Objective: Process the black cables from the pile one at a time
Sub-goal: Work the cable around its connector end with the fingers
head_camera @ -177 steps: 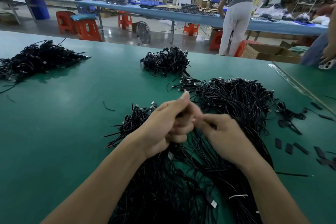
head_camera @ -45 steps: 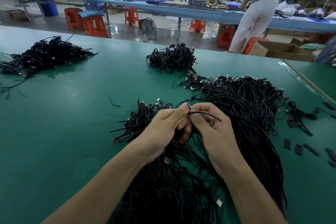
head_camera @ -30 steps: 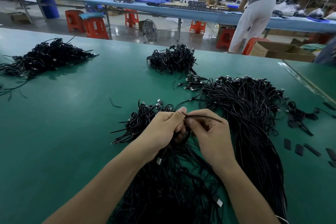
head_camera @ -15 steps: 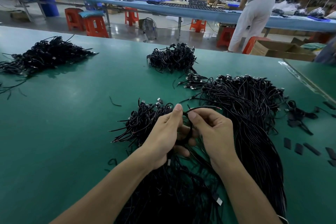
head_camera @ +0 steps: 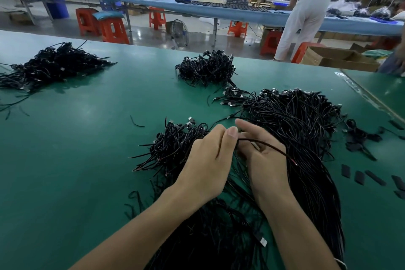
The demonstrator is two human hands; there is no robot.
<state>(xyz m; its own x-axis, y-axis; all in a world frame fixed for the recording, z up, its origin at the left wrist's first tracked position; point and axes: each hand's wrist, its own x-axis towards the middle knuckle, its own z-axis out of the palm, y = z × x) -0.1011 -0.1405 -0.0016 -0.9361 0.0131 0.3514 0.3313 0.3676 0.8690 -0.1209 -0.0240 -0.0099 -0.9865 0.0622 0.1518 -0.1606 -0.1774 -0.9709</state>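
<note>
Counter [head_camera: 65, 160]: a green top that fills most of the frame, from the lower edge up to the workshop aisle.
Main pile [head_camera: 295, 120]: long black cables massed right of centre, their strands trailing down to the lower right.
Near pile [head_camera: 208, 237]: more loose black cables at lower centre, under both forearms.
Left heap [head_camera: 50, 66]: black cables at the upper left, well apart from the rest.
Far heap [head_camera: 206, 68]: a tangled clump at upper centre, just beyond the main pile.
Small bundle heap [head_camera: 173, 144]: short coiled cables just left of the hands.
Left hand [head_camera: 208, 164]: centre of frame, fingers curled, thumb tip pinching one end of the single cable.
Right hand [head_camera: 265, 160]: touching the left, forefinger stretched out, other fingers loosely bent; whether it grips I cannot tell.
Single cable [head_camera: 269, 148]: runs from the left thumb across the right hand, its free end pointing lower right.
Black strips [head_camera: 359, 177]: flat pieces lying at the right edge.
</note>
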